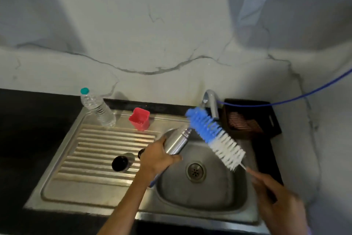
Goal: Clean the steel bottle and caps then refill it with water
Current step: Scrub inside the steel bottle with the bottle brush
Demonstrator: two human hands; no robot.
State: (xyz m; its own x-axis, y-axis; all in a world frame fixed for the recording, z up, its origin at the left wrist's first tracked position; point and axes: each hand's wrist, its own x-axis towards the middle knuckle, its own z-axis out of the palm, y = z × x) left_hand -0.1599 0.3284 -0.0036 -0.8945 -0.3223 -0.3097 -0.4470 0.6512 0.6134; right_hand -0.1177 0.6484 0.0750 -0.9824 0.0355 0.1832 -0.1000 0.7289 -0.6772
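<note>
My left hand (159, 159) grips the steel bottle (177, 140) near its base, holding it tilted over the sink basin (213, 196) with its open neck pointing up and right. My right hand (274, 194) holds the wire handle of a long bottle brush (213, 136) with blue and white bristles. The brush's blue tip lies just beside the bottle's neck, outside it. On the ridged drainboard (91, 151), a steel cap with a dark inside (122, 162) rests to the left of my left hand. A second small dark cap (141, 152) peeks out behind my left wrist.
A clear plastic water bottle with a teal cap (97, 109) and a red square cup (140, 119) stand at the back of the drainboard. The tap (210, 103) rises behind the basin. A dark tray (251, 118) sits right of it, crossed by a blue hose (297, 97).
</note>
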